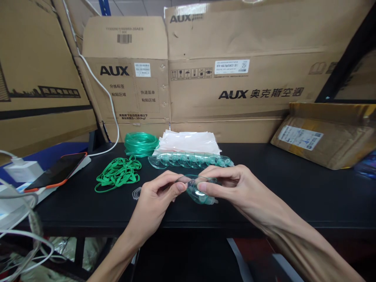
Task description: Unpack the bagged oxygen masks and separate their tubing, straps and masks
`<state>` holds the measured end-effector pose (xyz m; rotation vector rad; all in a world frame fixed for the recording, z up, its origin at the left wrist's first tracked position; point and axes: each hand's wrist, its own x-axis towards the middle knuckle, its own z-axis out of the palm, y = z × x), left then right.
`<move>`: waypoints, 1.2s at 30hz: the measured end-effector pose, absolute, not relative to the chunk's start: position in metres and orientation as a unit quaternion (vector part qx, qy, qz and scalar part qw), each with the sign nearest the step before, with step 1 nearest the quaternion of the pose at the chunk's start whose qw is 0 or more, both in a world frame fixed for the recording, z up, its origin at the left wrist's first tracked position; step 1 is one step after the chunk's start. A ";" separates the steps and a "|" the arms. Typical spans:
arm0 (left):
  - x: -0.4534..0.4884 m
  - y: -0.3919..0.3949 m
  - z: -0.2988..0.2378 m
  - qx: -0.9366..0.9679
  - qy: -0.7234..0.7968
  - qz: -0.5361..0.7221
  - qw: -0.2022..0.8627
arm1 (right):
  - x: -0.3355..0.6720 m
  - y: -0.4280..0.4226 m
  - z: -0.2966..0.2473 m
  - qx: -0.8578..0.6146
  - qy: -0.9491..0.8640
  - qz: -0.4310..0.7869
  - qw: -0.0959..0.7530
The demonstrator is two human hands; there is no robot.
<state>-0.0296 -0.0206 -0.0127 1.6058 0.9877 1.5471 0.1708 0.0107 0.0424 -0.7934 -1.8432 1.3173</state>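
Both my hands meet over the front of a black table [293, 188]. My right hand [229, 184] grips a clear green plastic mask [199, 194] between thumb and fingers. My left hand [158, 194] pinches a thin strip [188, 179] at the mask's upper edge; I cannot make out what the strip is. Just behind lies a row of several stacked green masks [188, 160]. A small pile of thin metal clips [136, 192] rests by my left hand.
Green elastic bands [117, 174] and a coil of green tubing [141, 143] lie at the left. Clear plastic bags [188, 141] are stacked behind the masks. A phone [55, 172] sits on a power strip far left. Cardboard boxes [235, 78] line the back; a taped parcel [326, 137] lies right.
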 end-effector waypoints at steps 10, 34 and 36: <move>-0.027 -0.022 -0.010 0.626 0.401 0.573 0.344 | 0.175 0.016 0.039 -0.299 -0.701 0.556 0.331; -0.013 -0.024 -0.010 0.573 0.335 0.507 0.550 | 0.166 0.007 -0.010 -0.183 -0.489 0.715 0.465; -0.014 -0.027 -0.008 0.577 0.340 0.492 0.556 | 0.167 0.007 -0.011 -0.178 -0.490 0.720 0.458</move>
